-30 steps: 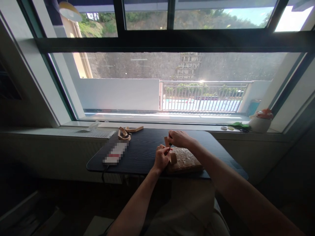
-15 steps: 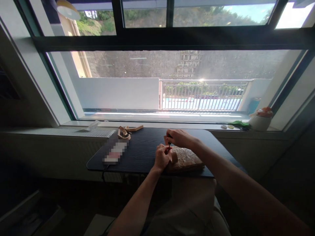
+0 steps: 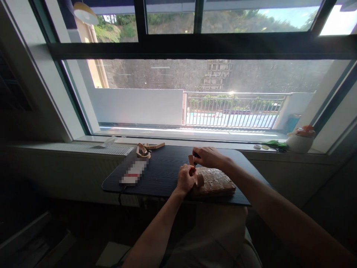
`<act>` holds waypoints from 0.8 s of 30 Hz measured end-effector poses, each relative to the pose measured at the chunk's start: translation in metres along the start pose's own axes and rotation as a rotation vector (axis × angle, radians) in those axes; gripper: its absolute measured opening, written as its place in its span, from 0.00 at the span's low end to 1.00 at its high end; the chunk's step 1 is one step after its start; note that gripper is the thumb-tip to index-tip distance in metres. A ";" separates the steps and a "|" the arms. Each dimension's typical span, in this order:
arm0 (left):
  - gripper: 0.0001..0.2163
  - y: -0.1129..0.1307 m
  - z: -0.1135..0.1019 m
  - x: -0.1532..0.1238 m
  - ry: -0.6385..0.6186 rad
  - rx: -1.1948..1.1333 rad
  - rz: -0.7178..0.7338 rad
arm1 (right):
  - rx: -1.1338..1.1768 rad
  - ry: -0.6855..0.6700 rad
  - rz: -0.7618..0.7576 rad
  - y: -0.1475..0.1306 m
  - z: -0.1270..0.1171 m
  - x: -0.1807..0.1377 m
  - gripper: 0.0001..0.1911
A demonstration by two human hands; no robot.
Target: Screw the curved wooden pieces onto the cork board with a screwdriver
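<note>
**View shifts slightly while both hands keep their place**

Since the earlier frame, the whole scene has slid a little rightward; hands and work have barely changed against each other. The right hand (image 3: 208,157) is curled around a slender dark tool (image 3: 195,164), which points down toward the left hand's fingertips. The left hand (image 3: 186,178) looks closed on a tan strip (image 3: 200,180), though the exact pinch is too small to make out. That strip sits at the left end of a brown, rough-topped block (image 3: 219,182), near the table's (image 3: 164,176) front edge.

Good work here likely means keeping the tool upright, pressing evenly, and keeping the left fingertips clear of its point. Bracing the strip firmly against the block should limit slipping. Farther left, more tan pieces (image 3: 143,152) lie well apart.
</note>
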State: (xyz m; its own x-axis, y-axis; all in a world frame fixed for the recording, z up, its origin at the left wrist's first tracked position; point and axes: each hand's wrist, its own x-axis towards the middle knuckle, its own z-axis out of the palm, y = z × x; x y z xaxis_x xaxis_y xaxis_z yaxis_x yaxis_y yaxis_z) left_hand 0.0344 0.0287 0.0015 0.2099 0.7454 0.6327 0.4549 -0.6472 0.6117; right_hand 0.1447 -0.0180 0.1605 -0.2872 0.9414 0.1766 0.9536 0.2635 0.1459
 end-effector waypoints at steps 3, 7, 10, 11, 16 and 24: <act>0.04 0.001 -0.001 0.001 -0.004 0.006 0.003 | 0.021 -0.006 -0.021 0.002 0.000 -0.002 0.13; 0.02 0.001 -0.003 0.003 -0.032 0.011 0.005 | 0.046 -0.011 0.016 0.002 0.010 -0.001 0.14; 0.01 0.000 -0.003 0.002 -0.036 0.005 0.012 | 0.051 -0.009 0.059 0.001 0.017 0.001 0.16; 0.01 -0.001 -0.003 0.001 -0.030 0.001 0.016 | 0.050 -0.005 0.069 0.000 0.018 0.002 0.16; 0.03 -0.001 -0.004 -0.006 0.000 -0.046 0.031 | 0.035 -0.004 0.064 -0.003 0.011 0.002 0.16; 0.09 0.000 -0.008 -0.008 0.006 -0.091 -0.003 | 0.071 0.003 0.024 -0.002 0.009 -0.001 0.13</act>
State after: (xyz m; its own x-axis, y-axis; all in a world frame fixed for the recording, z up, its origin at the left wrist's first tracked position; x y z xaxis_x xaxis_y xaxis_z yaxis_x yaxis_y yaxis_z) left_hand 0.0261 0.0216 -0.0003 0.2038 0.7463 0.6336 0.3752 -0.6573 0.6536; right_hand 0.1441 -0.0172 0.1513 -0.2647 0.9470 0.1822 0.9641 0.2555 0.0724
